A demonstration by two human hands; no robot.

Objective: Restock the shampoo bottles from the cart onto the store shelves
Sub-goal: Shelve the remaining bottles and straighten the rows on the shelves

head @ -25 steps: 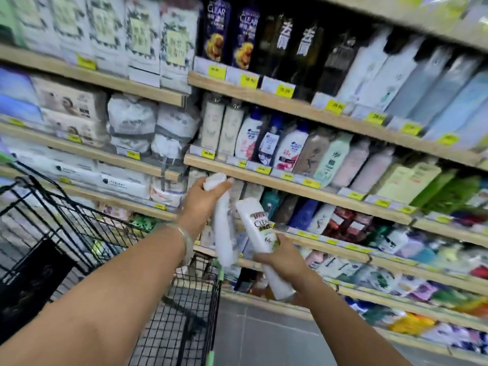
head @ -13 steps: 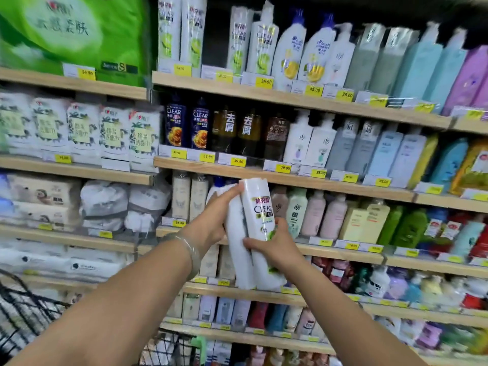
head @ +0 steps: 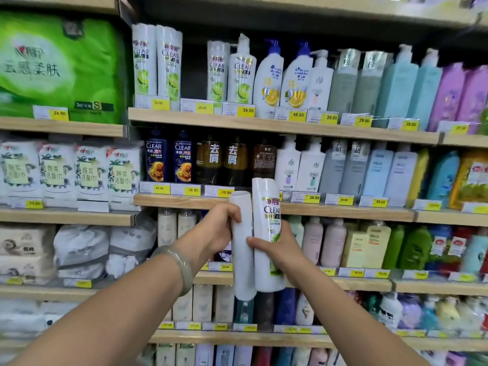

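Head view: two white bottles, one in each hand, side by side in front of the middle shelves. The left hand (head: 221, 229) grips the left bottle (head: 243, 270), and the right hand (head: 281, 250) grips the right bottle (head: 265, 196). Both are upright, long axes near vertical, CLEAR label facing the camera. Four similar shelf bottles (head: 144, 64) stand on the top shelf (head: 237, 123).

left bottle (head: 241, 269) touching right bottle (head: 264, 270); both before shelves (head: 343, 213); tissue packs (head: 89, 175) leftward

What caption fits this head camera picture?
Left hand holds a plain white bottle, right hand a Clear shampoo bottle, before stocked shelves.
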